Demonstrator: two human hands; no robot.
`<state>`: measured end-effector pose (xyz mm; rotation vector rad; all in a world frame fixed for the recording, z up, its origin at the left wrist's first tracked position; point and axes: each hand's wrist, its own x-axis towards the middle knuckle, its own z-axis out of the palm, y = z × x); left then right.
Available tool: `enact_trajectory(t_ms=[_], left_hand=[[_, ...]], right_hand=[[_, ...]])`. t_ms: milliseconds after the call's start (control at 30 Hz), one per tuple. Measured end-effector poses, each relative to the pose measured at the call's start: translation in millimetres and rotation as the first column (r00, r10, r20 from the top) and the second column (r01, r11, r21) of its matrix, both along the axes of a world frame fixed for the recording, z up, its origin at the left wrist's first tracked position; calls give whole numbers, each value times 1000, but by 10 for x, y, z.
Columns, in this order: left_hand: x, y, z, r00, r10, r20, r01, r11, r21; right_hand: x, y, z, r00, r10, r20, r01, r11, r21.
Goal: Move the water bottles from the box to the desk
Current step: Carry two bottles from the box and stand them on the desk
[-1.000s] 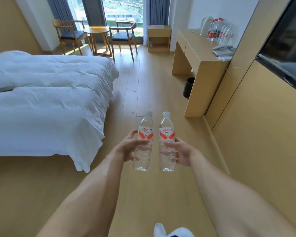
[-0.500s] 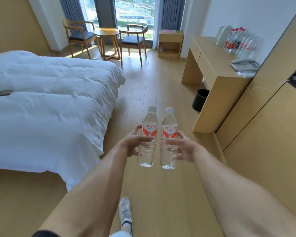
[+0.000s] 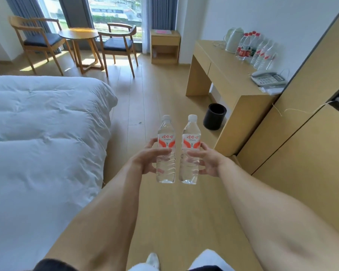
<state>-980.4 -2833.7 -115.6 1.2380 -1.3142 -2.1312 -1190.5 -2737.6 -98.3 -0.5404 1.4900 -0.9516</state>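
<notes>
— What do you have in the grips right now?

— One bottle each. My left hand is curled round the left bottle at about the lower edge of its label, thumb across the front. My right hand does the same with the right bottle. Both grips are closed on the bottles, not loose.

— How are the bottles sitting?

— Upright, white caps on top, red-and-white labels facing me, clear water inside. They hang side by side just apart from each other, out in front of me above the wooden floor.

— And the surface?

— The desk is ahead and to my right, against the wall, well apart from my hands. On its top, near the wall, stands a row of bottles — some with red caps, some clear with red labels. A pale kettle stands at the far end of that row and a telephone lies at the near end. A black bin stands on the floor in the opening under the desk.

— Anything else around you?

— The bed with a white duvet is on my left. Farther off, by the window, a round table stands between two wooden chairs, and a small cabinet sits in the corner.
</notes>
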Motion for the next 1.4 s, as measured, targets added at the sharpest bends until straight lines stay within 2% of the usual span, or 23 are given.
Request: enact_trajectory(t_ms=[400, 900, 1100, 1400], left_hand=[[-452, -1310, -91, 998, -27, 49, 28, 999, -21], [-1746, -3585, 31, 984, 134, 119, -128, 990, -59], [-2167, -4264, 18, 984, 112, 137, -104, 992, -64], [-2806, -5452, -149, 993, -5, 122, 12, 998, -57]], right_hand=[[-413, -1354, -184, 999, -22, 32, 22, 1000, 4], [-1742, -3868, -209, 993, 93, 71, -93, 996, 1], [-2149, -4497, -245, 992, 90, 89, -91, 996, 4], [-2707, -5417, -372, 997, -33, 68, 31, 999, 40]])
